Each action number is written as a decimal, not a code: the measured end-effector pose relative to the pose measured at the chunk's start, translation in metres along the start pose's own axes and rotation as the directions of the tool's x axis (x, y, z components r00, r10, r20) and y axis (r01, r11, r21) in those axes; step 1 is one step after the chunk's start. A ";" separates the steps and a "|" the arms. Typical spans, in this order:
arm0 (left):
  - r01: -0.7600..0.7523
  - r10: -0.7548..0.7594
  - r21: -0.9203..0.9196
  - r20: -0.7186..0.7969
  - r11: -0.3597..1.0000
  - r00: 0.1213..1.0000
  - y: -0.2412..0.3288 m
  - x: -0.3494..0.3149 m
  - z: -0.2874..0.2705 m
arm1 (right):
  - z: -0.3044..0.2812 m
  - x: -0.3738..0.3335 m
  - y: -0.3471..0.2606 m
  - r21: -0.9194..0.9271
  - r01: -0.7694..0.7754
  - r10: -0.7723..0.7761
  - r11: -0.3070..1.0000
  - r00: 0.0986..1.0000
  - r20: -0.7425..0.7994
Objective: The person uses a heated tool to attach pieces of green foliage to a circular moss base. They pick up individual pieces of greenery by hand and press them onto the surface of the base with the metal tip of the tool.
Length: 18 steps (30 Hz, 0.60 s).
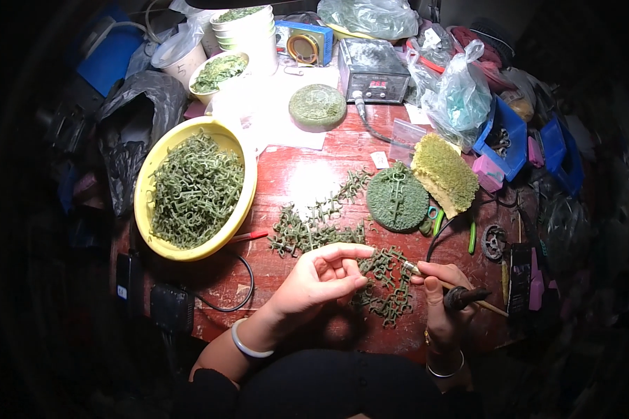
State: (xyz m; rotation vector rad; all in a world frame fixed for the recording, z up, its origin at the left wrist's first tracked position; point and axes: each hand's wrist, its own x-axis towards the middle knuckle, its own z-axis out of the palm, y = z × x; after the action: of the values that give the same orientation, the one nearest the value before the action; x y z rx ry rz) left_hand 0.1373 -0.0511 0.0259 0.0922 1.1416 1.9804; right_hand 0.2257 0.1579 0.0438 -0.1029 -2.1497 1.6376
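My left hand (321, 276) is bent with its thumb and fingers drawn together beside a cluster of small green branched pieces (391, 307). Anything between those fingertips is too small to make out. My right hand (444, 293) grips a thin tool with a metal tip (411, 267) and a pale wooden handle (496, 309), its tip at the upper right of the cluster. A dark brown, thick-ended handle (465, 299) also lies against this hand; whether it belongs to the same tool I cannot tell. More branched pieces (307, 227) lie beyond my left hand.
A yellow basin (250, 188) heaped with green pieces stands left. Ahead are a round green block (398, 199), a yellow-green sponge (446, 174), a pale green disc (317, 107) and a control box with red display (374, 70). Blue bins (507, 140) stand right; a cable (241, 297) curls left.
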 end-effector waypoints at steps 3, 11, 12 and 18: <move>-0.031 0.031 0.000 0.002 1.000 1.000 0.000 0.000 0.000 | -0.001 -0.001 0.001 -0.009 -0.008 0.008 1.000 1.000 -0.004; -0.050 0.051 0.054 -0.028 0.997 0.998 -0.001 0.000 0.000 | 0.000 0.000 0.002 -0.012 0.005 -0.005 1.000 1.000 -0.004; -0.049 0.051 0.064 -0.034 0.997 0.998 -0.001 0.000 0.000 | 0.000 0.000 0.003 -0.012 0.005 -0.005 1.000 1.000 -0.003; -0.075 0.077 0.049 -0.038 0.996 0.996 -0.004 0.000 0.000 | 0.000 -0.002 0.006 0.001 0.006 -0.006 1.000 1.000 -0.020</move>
State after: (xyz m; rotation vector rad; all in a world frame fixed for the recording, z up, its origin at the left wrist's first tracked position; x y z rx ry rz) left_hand 0.1404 -0.0500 0.0230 0.1232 1.2271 2.0303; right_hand 0.2260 0.1588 0.0381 -0.1121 -2.1319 1.6282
